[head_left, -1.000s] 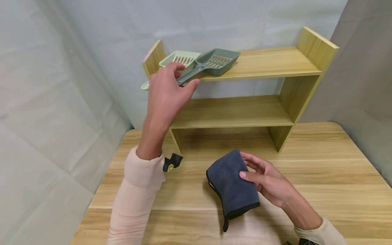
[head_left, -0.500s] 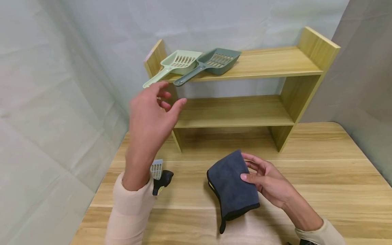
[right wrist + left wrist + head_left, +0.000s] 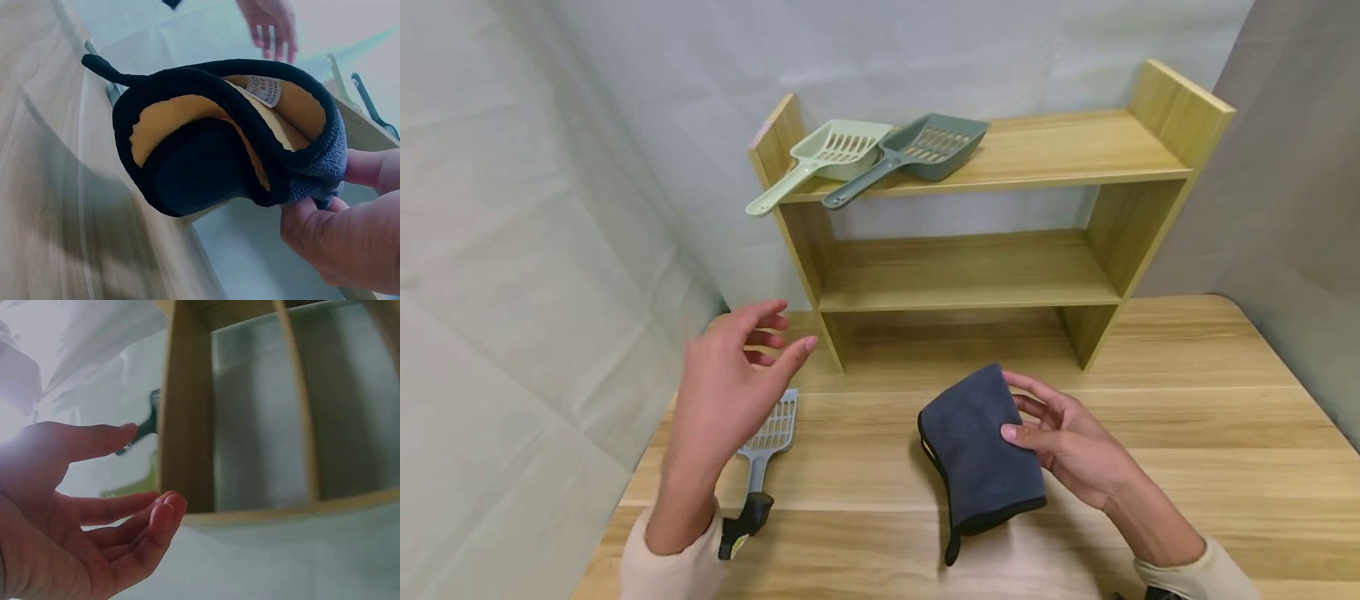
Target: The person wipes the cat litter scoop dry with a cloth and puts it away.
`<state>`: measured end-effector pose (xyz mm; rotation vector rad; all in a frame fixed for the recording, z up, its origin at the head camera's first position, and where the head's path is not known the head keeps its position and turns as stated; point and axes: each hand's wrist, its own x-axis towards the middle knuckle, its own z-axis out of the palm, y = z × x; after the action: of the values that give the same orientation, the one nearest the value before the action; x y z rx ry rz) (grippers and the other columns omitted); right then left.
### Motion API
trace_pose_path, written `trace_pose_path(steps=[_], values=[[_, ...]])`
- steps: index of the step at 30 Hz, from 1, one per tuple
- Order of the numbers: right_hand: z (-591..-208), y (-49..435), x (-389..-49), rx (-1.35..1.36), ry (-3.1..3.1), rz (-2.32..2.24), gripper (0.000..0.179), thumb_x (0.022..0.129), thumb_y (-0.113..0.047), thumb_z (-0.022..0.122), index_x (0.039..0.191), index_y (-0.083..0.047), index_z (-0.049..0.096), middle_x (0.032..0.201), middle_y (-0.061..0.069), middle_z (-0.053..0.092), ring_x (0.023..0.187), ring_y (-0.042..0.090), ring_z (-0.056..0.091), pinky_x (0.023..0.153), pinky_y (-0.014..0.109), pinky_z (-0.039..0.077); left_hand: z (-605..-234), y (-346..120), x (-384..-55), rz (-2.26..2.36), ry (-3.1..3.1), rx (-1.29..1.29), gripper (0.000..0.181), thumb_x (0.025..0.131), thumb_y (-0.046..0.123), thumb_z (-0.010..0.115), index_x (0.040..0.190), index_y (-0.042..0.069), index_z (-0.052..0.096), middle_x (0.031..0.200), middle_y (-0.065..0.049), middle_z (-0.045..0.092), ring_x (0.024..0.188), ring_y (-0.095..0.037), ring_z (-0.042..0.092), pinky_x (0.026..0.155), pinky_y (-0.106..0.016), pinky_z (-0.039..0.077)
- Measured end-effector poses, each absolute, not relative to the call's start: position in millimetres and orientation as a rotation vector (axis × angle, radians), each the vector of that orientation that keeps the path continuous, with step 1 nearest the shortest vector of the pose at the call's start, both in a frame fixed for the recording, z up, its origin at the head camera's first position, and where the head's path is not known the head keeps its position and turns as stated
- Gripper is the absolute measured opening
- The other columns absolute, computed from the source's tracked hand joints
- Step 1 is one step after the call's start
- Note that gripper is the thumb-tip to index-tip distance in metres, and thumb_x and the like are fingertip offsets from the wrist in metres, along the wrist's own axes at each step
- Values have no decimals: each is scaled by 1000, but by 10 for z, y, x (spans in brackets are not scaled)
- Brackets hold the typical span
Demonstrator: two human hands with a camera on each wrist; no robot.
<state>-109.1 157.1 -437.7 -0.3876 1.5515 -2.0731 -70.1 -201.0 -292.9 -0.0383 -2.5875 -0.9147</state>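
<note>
Head view: just drew left hand (image 3: 726, 392) down from shelf's (image 3: 970, 271) top front edge toward table's (image 3: 1225, 483) left edge, with fingers loosely parted, holding nothing. Apparently done with dark green scoop (image 3: 934, 172), beside pale green scoop (image 3: 853, 172) at top left end. Pinching folded dark blue cloth (image 3: 985, 454) in right hand (image 3: 1078, 450), toward table's near edge. Noted grey scoop (image 3: 758, 467) near left edge.

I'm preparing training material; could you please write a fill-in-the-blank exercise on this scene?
The right hand holds a folded dark-blue cloth edged in ____.
A pale-green slotted plastic scoop and a dark-green slotted scoop lie on the wooden rack, on its ____ shelf.
The left hand holds ____.
Including the light-grey scoop on the wooden table, ____ scoops show.

black; top; nothing; three
</note>
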Motion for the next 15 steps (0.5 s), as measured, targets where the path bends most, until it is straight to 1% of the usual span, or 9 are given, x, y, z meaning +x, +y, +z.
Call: trace_pose_path(steps=[2, 3, 6, 9, 12, 15], values=[[-4384, 1583, -1093, -379, 1560, -2068, 76, 102, 3, 67, 167, -16, 34, 144, 1, 57, 107, 11, 69, 84, 26, 62, -3033, -2081, -678, -947, -2595, -42, 50, 97, 27, 83, 140, 5, 69, 123, -15, 78, 105, -29, 77, 88, -43, 64], [-4388, 1589, -1095, -377, 1563, -2066, 76, 102, 2, 68, 167, -16, 34, 144, 1, 57, 107, 11, 69, 84, 26, 62, -3086, -2115, -666, -968, -2596, -41, 51, 97, 26, 83, 140, 4, 69, 124, -16, 77, 108, -30, 77, 91, -45, 63], [-4397, 1602, -1102, -373, 1569, -2062, 76, 102, 2, 67, 167, -16, 33, 144, 0, 58, 107, 11, 69, 84, 26, 62, -3247, -2222, -622, -1034, -2621, -22, 55, 98, 26, 82, 145, 3, 64, 133, -16, 74, 117, -31, 74, 96, -45, 61], [-4407, 1610, -1111, -372, 1572, -2057, 77, 102, 2, 67, 168, -15, 32, 144, 0, 57, 109, 11, 69, 85, 27, 62, -3415, -2327, -573, -1073, -2678, 15, 64, 99, 30, 80, 152, 3, 57, 143, -16, 70, 129, -32, 70, 102, -43, 58], [-4419, 1620, -1119, -375, 1569, -2055, 76, 102, 2, 67, 168, -15, 32, 144, 1, 57, 108, 11, 69, 84, 27, 62, -3579, -2441, -514, -1094, -2743, 51, 72, 101, 35, 77, 159, 3, 49, 153, -17, 62, 140, -34, 62, 107, -43, 55], [-4429, 1634, -1127, -382, 1567, -2059, 75, 102, 2, 66, 168, -15, 32, 143, 1, 57, 108, 11, 69, 84, 27, 62, -3736, -2564, -453, -1122, -2785, 84, 79, 102, 38, 75, 164, 1, 40, 162, -21, 52, 148, -40, 54, 110, -46, 52]])
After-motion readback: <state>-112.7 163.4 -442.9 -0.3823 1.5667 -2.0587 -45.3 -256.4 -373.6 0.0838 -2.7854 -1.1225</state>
